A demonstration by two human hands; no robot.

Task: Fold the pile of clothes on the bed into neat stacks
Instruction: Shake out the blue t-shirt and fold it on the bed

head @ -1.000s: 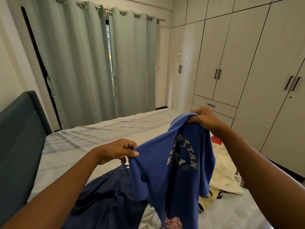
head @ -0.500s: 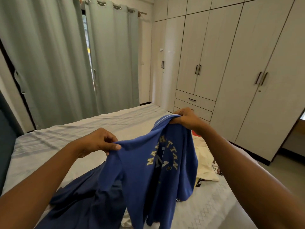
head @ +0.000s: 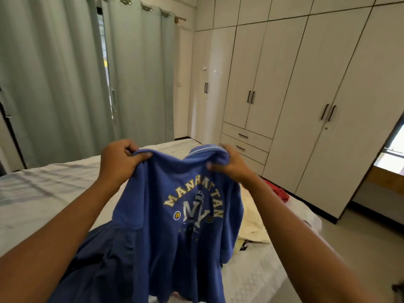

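Over the bed (head: 43, 189), about chest height, I hold the blue Manhattan shirt (head: 175, 215) up by its top edge, print facing me. My left hand (head: 119, 159) pinches one shoulder, thumb and curled fingers bunched on the cloth. My right hand (head: 231, 165) grips near the collar, fingers curled over the fabric; it is blurred, so exact finger placement is unclear. The shirt hangs free and its lower part drapes over a dark navy garment (head: 102, 259) on the mattress; I cannot tell if they touch. More of the pile lies to my right: a cream piece (head: 251, 219) and a red piece (head: 277, 191) beyond it. No finished stack is in view, so the task looks early.

Step in hand, my judgement: open the shirt out before laying it flat. To do it well:
- slide the right hand out to the far shoulder seam so the grips match
- pull the shoulders level and taut and shake out the twist
- lower it print-down on the sheet to my left, off the navy cloth

Risk: a hidden sleeve folds in crooked.
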